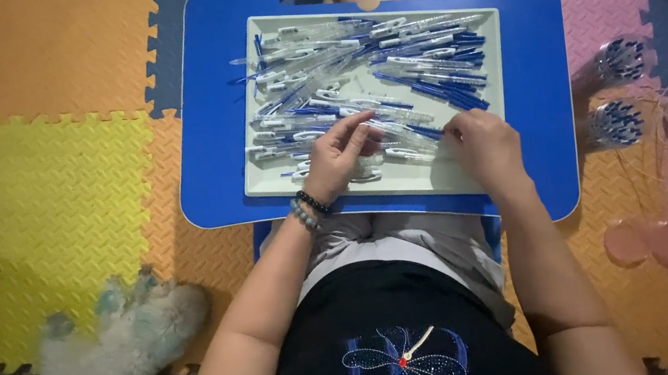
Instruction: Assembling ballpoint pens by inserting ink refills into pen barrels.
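Blue pens heaped in a pale tray

Blue and clear pens lie piled in a pale tray on a blue lap desk. The left hand rests on the pile, one finger stretched out, its other fingers curled over some pens; what it pinches is hidden. The right hand sits at the pile's near edge, its fingertips tucked under, so I cannot tell its grip. Two bundles of pens lie on the foam floor mats, blurry. A fluffy white animal lies nearby.
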